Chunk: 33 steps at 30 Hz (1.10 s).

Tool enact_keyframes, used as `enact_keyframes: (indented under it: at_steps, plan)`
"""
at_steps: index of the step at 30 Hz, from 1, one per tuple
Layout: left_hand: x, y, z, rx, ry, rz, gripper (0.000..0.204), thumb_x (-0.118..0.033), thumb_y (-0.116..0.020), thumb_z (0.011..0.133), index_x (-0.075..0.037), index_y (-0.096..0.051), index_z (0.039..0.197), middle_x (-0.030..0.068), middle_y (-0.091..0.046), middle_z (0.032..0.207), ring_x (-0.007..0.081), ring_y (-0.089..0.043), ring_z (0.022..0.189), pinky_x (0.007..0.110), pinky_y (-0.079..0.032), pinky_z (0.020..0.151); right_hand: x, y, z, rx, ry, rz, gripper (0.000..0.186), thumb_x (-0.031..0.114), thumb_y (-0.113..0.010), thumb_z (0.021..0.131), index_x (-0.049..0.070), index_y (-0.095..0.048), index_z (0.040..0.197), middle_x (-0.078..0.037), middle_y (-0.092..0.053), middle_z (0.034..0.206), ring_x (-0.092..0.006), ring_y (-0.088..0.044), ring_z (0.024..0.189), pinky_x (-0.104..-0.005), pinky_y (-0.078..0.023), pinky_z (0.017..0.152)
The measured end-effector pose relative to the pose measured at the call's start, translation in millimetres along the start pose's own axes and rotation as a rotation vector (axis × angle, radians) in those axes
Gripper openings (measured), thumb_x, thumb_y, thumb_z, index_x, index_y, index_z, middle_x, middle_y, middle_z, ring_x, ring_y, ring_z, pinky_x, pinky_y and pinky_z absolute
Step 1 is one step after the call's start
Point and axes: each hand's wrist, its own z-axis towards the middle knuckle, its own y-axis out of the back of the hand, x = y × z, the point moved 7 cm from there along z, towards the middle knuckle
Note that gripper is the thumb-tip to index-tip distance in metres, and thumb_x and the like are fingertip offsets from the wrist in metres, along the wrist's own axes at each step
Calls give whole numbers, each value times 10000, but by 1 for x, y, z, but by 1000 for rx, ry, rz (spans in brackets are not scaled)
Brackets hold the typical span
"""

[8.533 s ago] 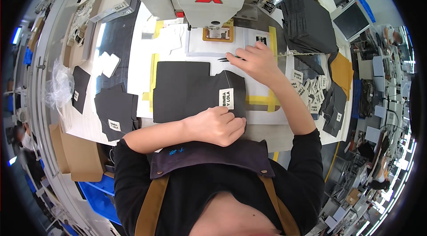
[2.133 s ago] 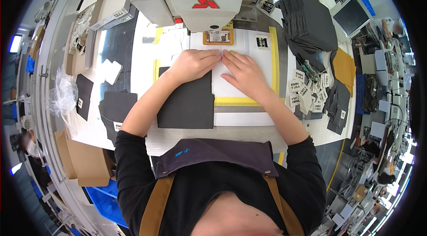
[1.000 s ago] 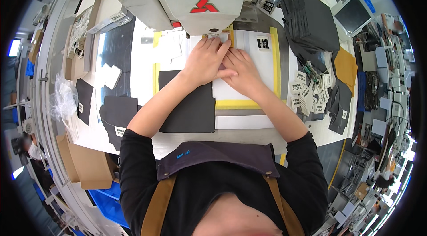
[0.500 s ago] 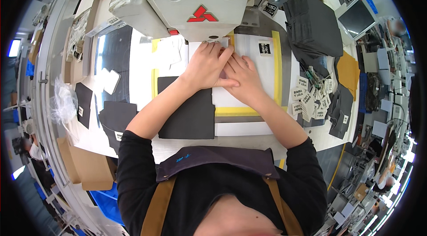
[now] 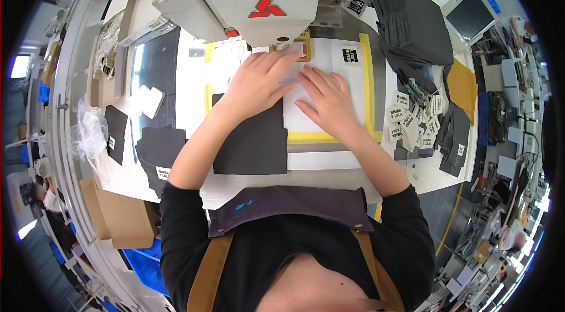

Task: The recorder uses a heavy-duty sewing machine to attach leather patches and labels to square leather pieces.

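My left hand (image 5: 254, 84) lies palm down with fingers stretched toward a brass-coloured clamp frame (image 5: 306, 47) below the white machine head (image 5: 259, 3). Its wrist crosses the far edge of a dark grey fabric panel (image 5: 252, 146). Whatever lies right under the left fingertips is hidden. My right hand (image 5: 327, 101) rests flat, fingers spread, on a white work plate (image 5: 309, 121) edged with yellow tape. Both hands are apart, and neither visibly holds anything. A small black label (image 5: 350, 55) lies on the plate beyond the right hand.
A stack of dark panels (image 5: 409, 29) stands at the far right beside a monitor (image 5: 471, 18). Loose white labels (image 5: 406, 127) are heaped below it. Dark pieces (image 5: 160, 156) and clear plastic (image 5: 88, 135) lie at the left, near an open cardboard box (image 5: 126, 218).
My hands, overlapping before, have separated. The left moved slightly left; the right drew back toward me and spread its fingers. The brass-coloured clamp frame is now more exposed.
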Motion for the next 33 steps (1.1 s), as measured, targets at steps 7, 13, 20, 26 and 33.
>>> enact_keyframes:
  at_steps: [7, 13, 20, 26, 33]
  plan:
    - [18, 15, -48, 239, 298, -76, 278, -124, -752, 757, -68, -682, 1020, 69, -628, 974, 275, -574, 909, 381, -434, 841, 21, 8, -17, -36, 29, 127, 364, 260, -687, 849, 105, -642, 1175, -74, -556, 1317, -214, -517, 1191, -441, -309, 1026]
    - [24, 5, -55, 281, 364, -64, 331, -121, -779, 722, -89, -689, 1038, 50, -614, 957, 246, -557, 977, 368, -389, 882, 33, 2, -20, -24, 21, 163, 306, 241, -690, 843, 124, -672, 1125, -60, -569, 1281, -204, -528, 1161, -436, -301, 1011]
    - [24, 3, -59, 226, 355, -92, 332, -130, -789, 709, -105, -721, 1033, 29, -610, 934, 218, -555, 955, 359, -356, 865, 37, -2, -23, -36, 10, 170, 332, 263, -680, 849, 118, -665, 1147, -61, -566, 1262, -198, -520, 1157, -440, -292, 1011]
    - [20, 3, -65, 157, 302, -48, 327, -124, -780, 716, -101, -729, 1037, 9, -616, 930, 195, -560, 935, 347, -357, 850, 34, -7, -24, -18, -21, 180, 349, 259, -692, 848, 148, -675, 1179, -46, -571, 1295, -210, -529, 1147, -424, -271, 1018]
    - [21, 6, -64, 85, 258, -46, 128, -76, -739, 760, -78, -689, 878, -5, -651, 928, 190, -581, 916, 331, -357, 840, 36, -3, -23, -40, 0, 168, 336, 273, -681, 853, 122, -665, 1152, -56, -566, 1261, -198, -518, 1149, -438, -287, 1007]
